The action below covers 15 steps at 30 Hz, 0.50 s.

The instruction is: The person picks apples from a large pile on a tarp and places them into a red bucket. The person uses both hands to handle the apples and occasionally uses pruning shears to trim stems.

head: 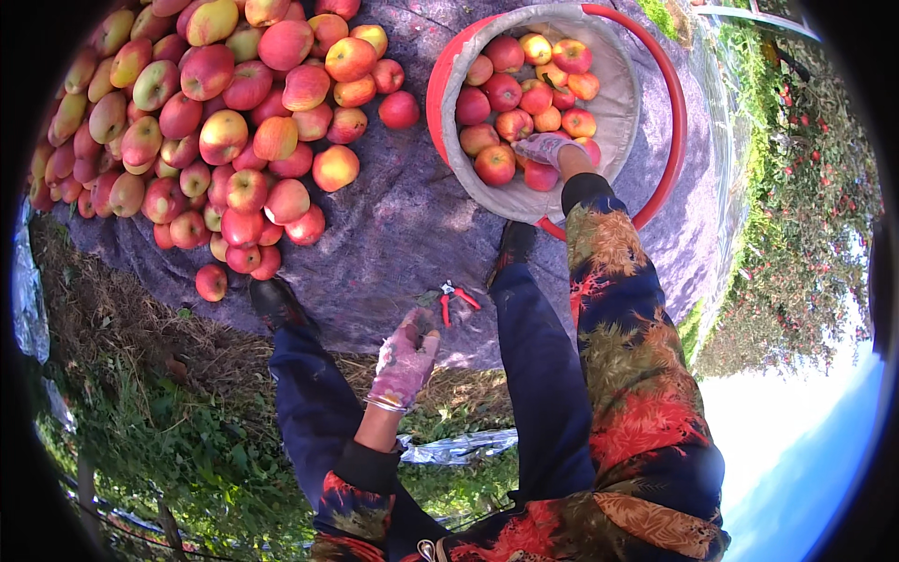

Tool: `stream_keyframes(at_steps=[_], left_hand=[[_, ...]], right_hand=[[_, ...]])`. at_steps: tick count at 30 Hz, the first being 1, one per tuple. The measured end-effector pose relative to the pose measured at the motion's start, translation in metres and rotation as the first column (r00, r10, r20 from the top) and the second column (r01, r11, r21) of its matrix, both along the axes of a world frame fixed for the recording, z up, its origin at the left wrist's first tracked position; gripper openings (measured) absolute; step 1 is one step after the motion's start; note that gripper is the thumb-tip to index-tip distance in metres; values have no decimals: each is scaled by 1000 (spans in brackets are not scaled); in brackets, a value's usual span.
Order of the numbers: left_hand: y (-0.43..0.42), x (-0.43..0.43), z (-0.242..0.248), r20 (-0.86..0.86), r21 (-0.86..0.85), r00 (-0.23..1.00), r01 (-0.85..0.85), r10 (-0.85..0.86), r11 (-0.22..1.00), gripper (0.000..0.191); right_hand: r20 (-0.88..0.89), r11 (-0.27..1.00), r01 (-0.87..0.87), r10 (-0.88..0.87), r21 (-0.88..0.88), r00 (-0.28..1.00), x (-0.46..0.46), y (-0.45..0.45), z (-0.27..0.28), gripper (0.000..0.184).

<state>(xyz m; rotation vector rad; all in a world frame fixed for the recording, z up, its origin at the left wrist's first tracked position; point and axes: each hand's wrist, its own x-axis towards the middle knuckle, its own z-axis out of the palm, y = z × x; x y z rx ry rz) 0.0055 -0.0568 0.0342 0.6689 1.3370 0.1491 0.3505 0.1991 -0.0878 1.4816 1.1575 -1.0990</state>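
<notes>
My right hand (546, 149), in a patterned glove, reaches into a red bucket (444, 91) with a pale fabric lining. It touches apples (514, 123) inside; its fingertips are partly hidden, so a grip on one cannot be made out. My left hand (407, 357), in a pink floral glove, hovers nearer my body with loosely bent fingers and no object visible in it. Just beyond it, red-handled pruning shears (456, 302) lie spread on a dark cloth (379, 246). A large heap of red and yellow apples (223, 137) covers the cloth's left part.
The bucket's red handle (680, 105) hangs over its right side. My shoes (281, 303) rest by the cloth's near edge, one close to a lone apple (211, 282). Grass and silver reflective film (460, 448) lie behind; fruiting apple trees (808, 190) stand at right.
</notes>
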Motion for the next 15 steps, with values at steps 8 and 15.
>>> stream_keyframes(at_steps=[8,15], left_hand=[[4,0,3,65,-38,998,-19,21,999,44],[3,-3,0,44,-34,997,58,-56,998,43]], right_hand=[[-79,909,250,-237,334,968,11,-34,-51,49],[-178,663,-406,631,629,755,29,-46,-64,36]])
